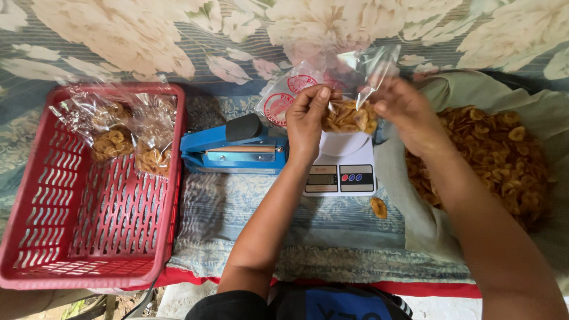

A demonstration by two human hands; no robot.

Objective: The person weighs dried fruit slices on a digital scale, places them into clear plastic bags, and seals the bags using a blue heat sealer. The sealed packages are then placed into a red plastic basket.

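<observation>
In the upper middle of the frame, the left hand [307,118] pinches one edge of a clear plastic bag [347,89] and the right hand [403,112] pinches the other edge, so the bag's mouth is held wide. The bag is part full of yellow banana chips [349,117], and it sits just above a small white scale [342,169], most likely so the chips can be weighed as the bag rests there. To the right of the frame lies a big heap of loose chips [492,154] on a pale cloth [427,225], near the right hand so more are easy to grab. One lone chip [378,207] lies on the cloth just below the scale. A blue bag sealer [234,148] sits just left of the scale, touching or nearly touching it (I cannot tell which). At the left of the frame a red basket [77,237] holds a few filled bags [127,133], tucked in its top corner. The scale's pan is hidden behind the hands and the bag, and its little screen is too small to read. The heap is cut off at the right edge, and the fingertips inside the bag folds are hard to make out.
</observation>
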